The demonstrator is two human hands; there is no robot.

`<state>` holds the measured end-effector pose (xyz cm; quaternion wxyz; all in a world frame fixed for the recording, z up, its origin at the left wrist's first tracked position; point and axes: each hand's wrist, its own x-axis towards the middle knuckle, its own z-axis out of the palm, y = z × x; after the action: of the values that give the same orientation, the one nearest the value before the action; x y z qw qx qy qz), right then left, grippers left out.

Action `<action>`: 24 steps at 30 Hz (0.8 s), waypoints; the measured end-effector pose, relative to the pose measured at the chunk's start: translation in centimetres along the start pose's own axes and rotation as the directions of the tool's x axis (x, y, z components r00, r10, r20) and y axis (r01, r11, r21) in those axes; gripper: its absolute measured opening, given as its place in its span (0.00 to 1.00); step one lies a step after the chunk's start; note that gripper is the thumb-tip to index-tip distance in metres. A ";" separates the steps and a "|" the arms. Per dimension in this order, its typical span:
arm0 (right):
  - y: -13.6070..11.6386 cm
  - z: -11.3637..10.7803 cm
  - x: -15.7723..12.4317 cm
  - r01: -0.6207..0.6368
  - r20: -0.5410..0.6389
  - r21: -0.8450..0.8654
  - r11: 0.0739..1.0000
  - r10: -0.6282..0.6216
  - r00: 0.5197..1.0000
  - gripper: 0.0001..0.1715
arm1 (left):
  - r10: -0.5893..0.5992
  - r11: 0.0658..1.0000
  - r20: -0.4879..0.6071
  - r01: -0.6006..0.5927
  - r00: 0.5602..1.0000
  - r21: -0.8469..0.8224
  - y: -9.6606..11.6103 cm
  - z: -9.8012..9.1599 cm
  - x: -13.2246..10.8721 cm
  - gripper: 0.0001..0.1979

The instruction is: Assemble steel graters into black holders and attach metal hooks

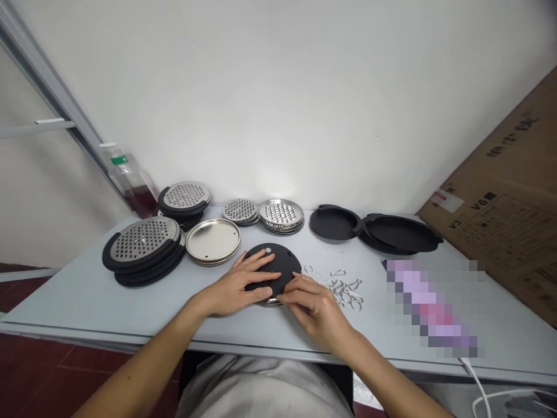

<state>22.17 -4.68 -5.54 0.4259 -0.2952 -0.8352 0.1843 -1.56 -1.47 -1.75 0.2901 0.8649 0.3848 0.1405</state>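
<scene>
Below, pale table (87,305); behind, white wall (304,116)

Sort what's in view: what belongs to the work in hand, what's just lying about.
Likely in use:
black disc under the left hand
wire clips
stacked graters
plain metal discs
black trays

Probably lying about:
bottle
cardboard box
white cable

- Round black disc (286,265): lower centre of frame
- Silver metal wire clips (339,288): right of disc
- Brown cardboard box (505,200): right edge of frame
</scene>
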 end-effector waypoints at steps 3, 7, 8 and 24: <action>0.1 -0.1 0.2 -0.019 -0.041 0.021 1.000 0.020 0.999 0.13 | -0.005 1.000 0.020 0.006 1.000 -0.004 0.0 -0.1 0.0 0.22; 0.0 0.0 0.4 -0.001 -0.048 0.020 1.000 0.002 0.999 0.12 | 0.015 1.000 0.013 -0.016 1.000 0.016 -0.4 0.0 -0.1 0.23; -0.1 0.1 0.4 0.003 -0.043 0.024 1.000 -0.002 0.999 0.12 | 0.017 1.000 0.013 -0.018 1.000 0.023 -0.4 0.1 -0.1 0.23; -0.1 -0.4 0.7 -0.012 0.036 0.053 0.999 0.010 0.999 0.16 | 0.021 1.000 -0.016 -0.020 1.000 0.014 -0.4 0.3 -0.1 0.23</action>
<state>22.16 -4.31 -4.82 0.4177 -0.2848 -0.8358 0.2142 -1.71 -1.41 -2.23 0.2797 0.8696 0.3792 0.1477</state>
